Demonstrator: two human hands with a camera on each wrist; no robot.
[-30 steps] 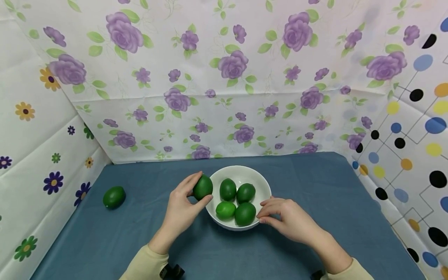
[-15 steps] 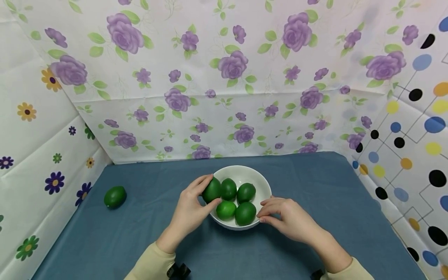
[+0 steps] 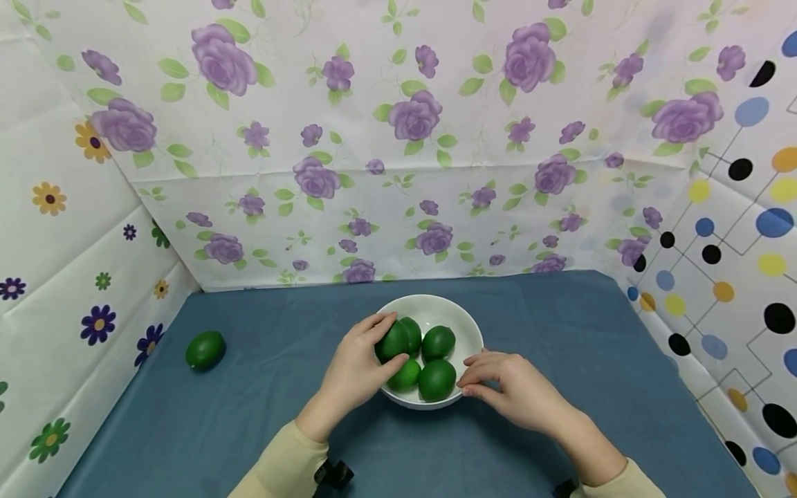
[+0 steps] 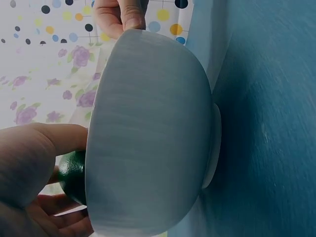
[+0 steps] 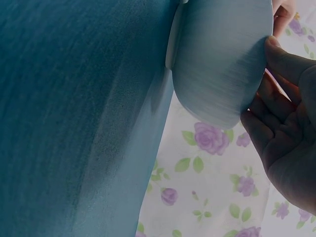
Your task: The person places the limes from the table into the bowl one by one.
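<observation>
My left hand holds a dark green lime over the left side of a white bowl, thumb on the near side and fingers on the far side. In the left wrist view that lime shows just past the rim, partly hidden by the bowl wall. Several limes lie in the bowl, among them a dark one in front and a smaller, brighter one. At the right rim, my right hand pinches the bowl's edge; the right wrist view shows its thumb against the wall.
Another lime lies alone on the blue tablecloth at the left. Behind stands a white cloth wall with purple flowers, and patterned cloths close off both sides.
My left hand has carried its lime rightward from outside the rim to over the bowl, now overlapping the limes inside. My right hand has stayed at the right rim.
</observation>
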